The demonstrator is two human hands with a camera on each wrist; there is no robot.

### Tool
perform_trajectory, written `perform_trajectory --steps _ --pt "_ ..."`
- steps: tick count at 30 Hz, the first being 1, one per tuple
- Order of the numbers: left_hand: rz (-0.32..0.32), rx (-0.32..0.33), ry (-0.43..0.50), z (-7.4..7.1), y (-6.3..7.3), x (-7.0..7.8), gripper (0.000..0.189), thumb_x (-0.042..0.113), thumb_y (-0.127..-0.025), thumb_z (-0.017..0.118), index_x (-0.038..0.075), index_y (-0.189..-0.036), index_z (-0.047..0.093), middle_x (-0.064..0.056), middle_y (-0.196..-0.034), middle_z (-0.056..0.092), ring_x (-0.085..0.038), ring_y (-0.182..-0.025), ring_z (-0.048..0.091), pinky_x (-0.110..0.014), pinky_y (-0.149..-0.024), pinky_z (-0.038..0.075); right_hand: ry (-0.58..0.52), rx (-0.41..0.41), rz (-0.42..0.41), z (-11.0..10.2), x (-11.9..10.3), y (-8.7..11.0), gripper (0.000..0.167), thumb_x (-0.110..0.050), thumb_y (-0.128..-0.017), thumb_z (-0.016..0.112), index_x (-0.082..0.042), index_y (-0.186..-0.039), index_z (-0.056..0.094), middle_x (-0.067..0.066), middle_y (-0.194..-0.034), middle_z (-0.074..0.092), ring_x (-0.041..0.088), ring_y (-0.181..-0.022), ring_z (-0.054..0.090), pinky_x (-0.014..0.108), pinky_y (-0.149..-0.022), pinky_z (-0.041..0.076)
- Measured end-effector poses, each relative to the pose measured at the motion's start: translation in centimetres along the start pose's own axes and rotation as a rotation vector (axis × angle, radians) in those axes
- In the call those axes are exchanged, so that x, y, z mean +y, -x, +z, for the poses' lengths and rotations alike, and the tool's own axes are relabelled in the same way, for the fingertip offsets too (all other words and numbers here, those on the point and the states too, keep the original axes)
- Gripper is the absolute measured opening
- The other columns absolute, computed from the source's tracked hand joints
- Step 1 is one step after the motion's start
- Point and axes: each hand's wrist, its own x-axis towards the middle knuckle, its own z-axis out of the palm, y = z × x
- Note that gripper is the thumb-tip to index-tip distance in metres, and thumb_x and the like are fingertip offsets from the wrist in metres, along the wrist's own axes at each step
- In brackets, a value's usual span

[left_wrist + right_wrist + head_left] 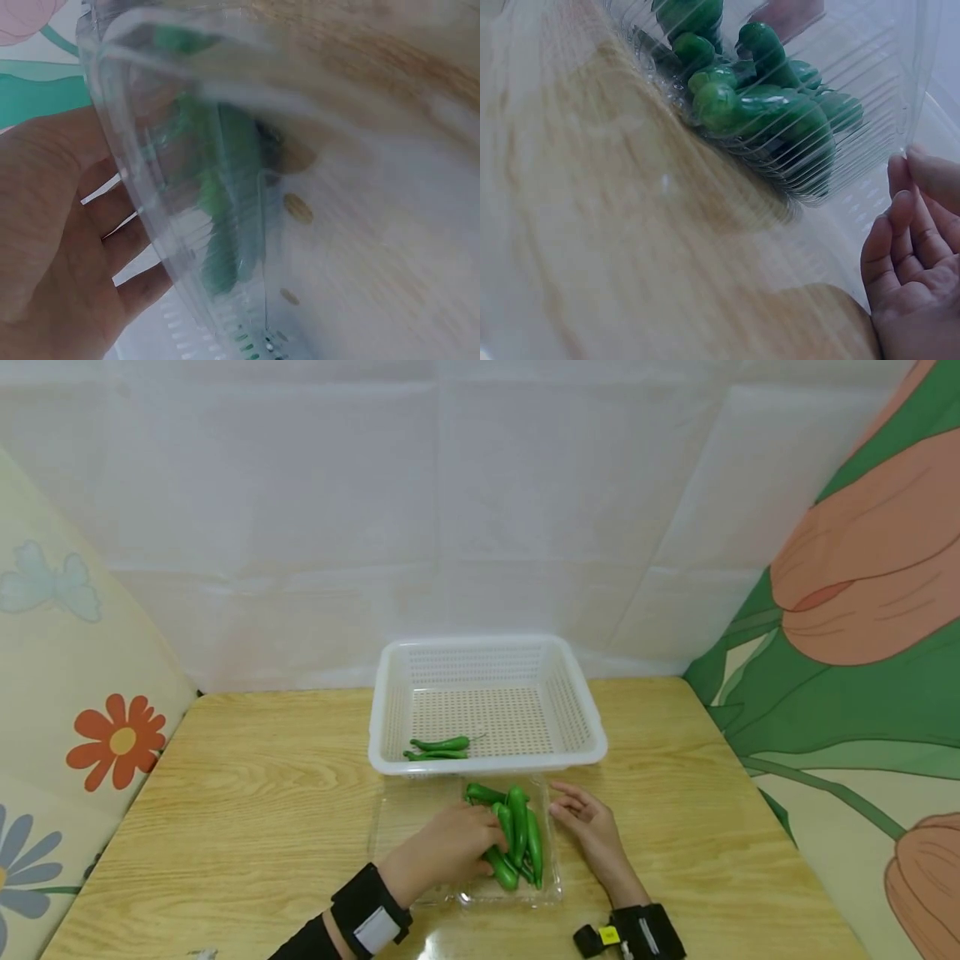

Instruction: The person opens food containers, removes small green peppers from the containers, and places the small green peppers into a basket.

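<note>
Several green chili peppers (519, 827) lie heaped in the right part of a clear plastic box (553, 885) on the table. My left hand (450, 847) reaches in from the left, its fingertips down at the peppers. In the left wrist view, clear plastic veils the fingertips of the left hand (82, 247) and the peppers (232, 202); I cannot tell whether they grip one. My right hand (596, 839) is at the box's right side. The right wrist view shows the right hand (919, 255) pinching the box's edge between thumb and index finger.
A white perforated basket (487, 768) stands just behind the box, with a few green peppers (441, 744) at its front left. Wood-grain table (285, 793) extends to both sides. A white sheet (450, 510) hangs behind, and printed panels flank the table.
</note>
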Motion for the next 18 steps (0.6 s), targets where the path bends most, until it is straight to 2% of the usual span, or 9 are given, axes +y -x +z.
perform_trajectory --steps 9,14,18 --pt "0.025 0.019 -0.02 0.61 -0.44 0.16 0.026 0.027 -0.075 0.086 0.026 -0.099 0.076 0.014 -0.099 0.066 -0.01 -0.106 0.062 -0.034 -0.106 0.042 0.001 -0.001 -0.002 -0.03 0.16 -0.04 0.039 -0.002 -0.093 0.066 0.01 -0.129 0.057 0.0 -0.089 0.068 0.008 -0.083 0.065 0.019 -0.077 0.052" --pt "0.019 0.001 -0.02 0.57 -0.46 0.38 0.024 0.023 -0.075 0.085 0.027 -0.097 0.076 0.015 -0.097 0.065 -0.01 -0.104 0.062 -0.032 -0.104 0.044 -0.002 -0.002 0.0 -0.06 0.23 -0.03 0.039 -0.001 -0.093 0.066 0.01 -0.129 0.057 0.0 -0.089 0.068 0.008 -0.084 0.065 0.019 -0.077 0.052" --pt "0.027 -0.008 -0.032 0.76 -0.5 0.41 0.024 0.021 -0.075 0.085 0.027 -0.097 0.076 0.015 -0.095 0.063 -0.006 -0.098 0.061 -0.027 -0.095 0.048 -0.004 -0.005 0.0 -0.08 0.19 -0.03 0.039 -0.002 -0.093 0.066 0.01 -0.129 0.056 0.0 -0.09 0.068 0.008 -0.084 0.065 0.019 -0.077 0.052"
